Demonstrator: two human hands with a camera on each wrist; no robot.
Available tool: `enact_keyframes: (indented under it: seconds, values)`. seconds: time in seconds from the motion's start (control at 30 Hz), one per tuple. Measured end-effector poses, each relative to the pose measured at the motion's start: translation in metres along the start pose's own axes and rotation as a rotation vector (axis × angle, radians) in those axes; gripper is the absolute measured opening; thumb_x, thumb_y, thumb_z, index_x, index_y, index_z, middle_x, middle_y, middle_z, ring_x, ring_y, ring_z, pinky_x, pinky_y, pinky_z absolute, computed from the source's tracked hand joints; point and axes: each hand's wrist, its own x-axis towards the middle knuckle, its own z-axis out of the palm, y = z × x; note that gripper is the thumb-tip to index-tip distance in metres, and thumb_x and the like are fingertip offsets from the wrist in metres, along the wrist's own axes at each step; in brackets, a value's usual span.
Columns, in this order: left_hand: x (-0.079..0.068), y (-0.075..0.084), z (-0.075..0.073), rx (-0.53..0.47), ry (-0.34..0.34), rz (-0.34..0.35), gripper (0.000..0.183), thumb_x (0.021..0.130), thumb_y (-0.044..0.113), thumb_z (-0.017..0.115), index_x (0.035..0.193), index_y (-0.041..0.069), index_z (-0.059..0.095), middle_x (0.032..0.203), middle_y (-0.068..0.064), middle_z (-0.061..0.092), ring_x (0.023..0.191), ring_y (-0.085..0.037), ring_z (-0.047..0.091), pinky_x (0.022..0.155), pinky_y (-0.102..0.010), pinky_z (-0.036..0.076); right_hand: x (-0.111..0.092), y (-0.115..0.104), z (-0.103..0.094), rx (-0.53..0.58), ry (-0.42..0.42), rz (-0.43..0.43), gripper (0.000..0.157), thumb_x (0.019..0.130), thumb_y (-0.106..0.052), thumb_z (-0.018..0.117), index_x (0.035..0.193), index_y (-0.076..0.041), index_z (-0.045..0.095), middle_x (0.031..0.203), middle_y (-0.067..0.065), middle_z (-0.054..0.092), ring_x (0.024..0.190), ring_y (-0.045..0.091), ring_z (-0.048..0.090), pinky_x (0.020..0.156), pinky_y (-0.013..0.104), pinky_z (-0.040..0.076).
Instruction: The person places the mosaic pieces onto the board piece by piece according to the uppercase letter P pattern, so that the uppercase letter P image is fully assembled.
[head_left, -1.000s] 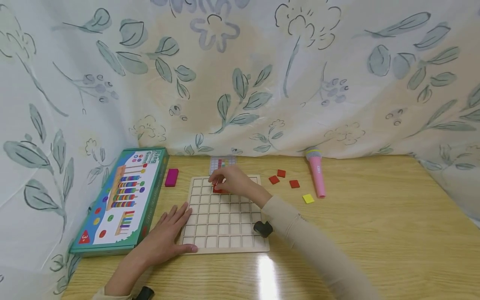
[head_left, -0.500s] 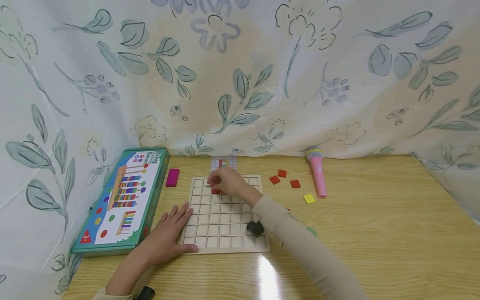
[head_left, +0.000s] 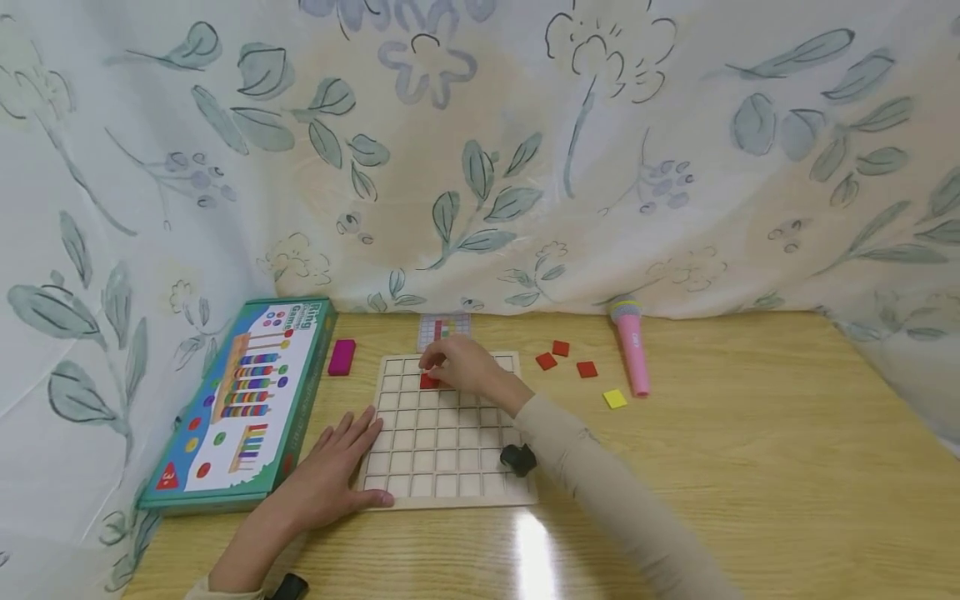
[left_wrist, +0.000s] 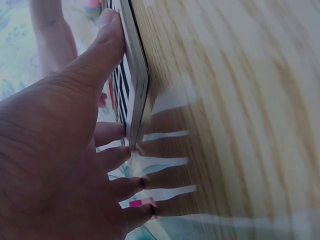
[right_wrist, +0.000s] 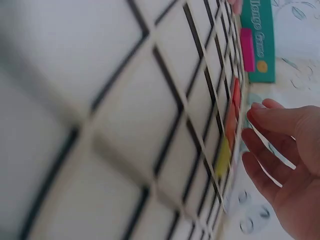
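Observation:
A wooden grid board (head_left: 447, 503) lies flat on the table. My left hand (head_left: 333, 471) rests with spread fingers along its left edge, thumb at the near corner. In the left wrist view the thumb of my left hand (left_wrist: 55, 135) lies over the board's rim (left_wrist: 137, 80). My right hand (head_left: 467, 367) is over the far rows, fingertips right at a red tile (head_left: 428, 382). The right wrist view shows my right hand (right_wrist: 295, 150) with loosely bent fingers and nothing visible between them, beside a red tile (right_wrist: 236, 91), an orange-red tile (right_wrist: 230, 122) and a yellow tile (right_wrist: 223, 157).
A patterned card (head_left: 444, 324) lies behind the board. Several loose red tiles, one here (head_left: 546, 361), and a yellow tile (head_left: 615, 399) lie right of it, near a pink toy microphone (head_left: 633, 350). On the left are a magenta block (head_left: 342, 357) and a game box (head_left: 243, 400).
My right fingers shift slightly at the far left rows, and the red tile beneath them shows more. The sleeve now covers a green and a red piece seen half a second ago. The left hand stays.

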Motion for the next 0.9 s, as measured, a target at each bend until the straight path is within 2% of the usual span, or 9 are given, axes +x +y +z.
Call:
enact_keyframes:
  seconds: [0.1,0.27,0.43,0.63,0.77,0.9]
  values:
    - [-0.001,0.0,0.0,-0.008,-0.002,-0.01,0.106,0.076,0.064,0.07,0.152,0.001,0.032,0.161,-0.017,0.021,0.145,-0.047,0.015,0.115,-0.063,0.015,-0.009,0.009,-0.012,0.002,0.005,0.009,0.016,0.094,-0.01,0.067,0.108,-0.01,0.073,0.104,0.0,0.07,0.098,0.015,0.063,0.086,0.028,0.052]
    - [-0.001,-0.001,0.002,-0.019,-0.001,-0.01,0.106,0.076,0.064,0.07,0.152,0.001,0.033,0.161,-0.017,0.021,0.145,-0.047,0.014,0.115,-0.062,0.014,-0.034,0.034,-0.039,0.007,0.042,0.073,0.02,0.093,-0.005,0.066,0.112,-0.009,0.071,0.11,0.002,0.069,0.105,0.019,0.062,0.091,0.034,0.052]
    - [-0.001,-0.001,0.002,-0.018,-0.002,-0.008,0.106,0.076,0.064,0.07,0.152,0.001,0.033,0.161,-0.017,0.021,0.145,-0.047,0.014,0.115,-0.063,0.014,-0.06,0.077,-0.064,-0.032,0.115,0.108,0.023,0.092,-0.001,0.063,0.113,-0.003,0.07,0.114,0.012,0.068,0.109,0.029,0.061,0.094,0.043,0.051]
    - [-0.001,-0.001,0.001,-0.014,-0.005,-0.005,0.105,0.076,0.064,0.07,0.152,0.0,0.033,0.161,-0.018,0.021,0.145,-0.048,0.015,0.115,-0.063,0.015,-0.08,0.126,-0.075,-0.039,0.171,0.16,0.024,0.088,0.004,0.066,0.112,0.004,0.068,0.109,0.017,0.069,0.106,0.031,0.063,0.095,0.045,0.051]
    - [-0.002,-0.001,0.0,-0.023,-0.007,-0.002,0.106,0.077,0.065,0.069,0.152,0.0,0.032,0.161,-0.018,0.02,0.145,-0.048,0.014,0.114,-0.064,0.014,-0.087,0.135,-0.078,-0.023,0.179,0.163,0.026,0.085,0.006,0.069,0.111,0.006,0.067,0.107,0.019,0.069,0.103,0.033,0.063,0.095,0.047,0.051]
    - [-0.002,-0.001,0.0,-0.036,-0.005,0.003,0.106,0.077,0.064,0.07,0.152,-0.001,0.032,0.16,-0.019,0.021,0.144,-0.048,0.014,0.114,-0.064,0.015,-0.091,0.132,-0.083,-0.03,0.193,0.197,0.028,0.083,0.004,0.073,0.111,0.005,0.069,0.103,0.017,0.069,0.099,0.031,0.063,0.091,0.045,0.052]
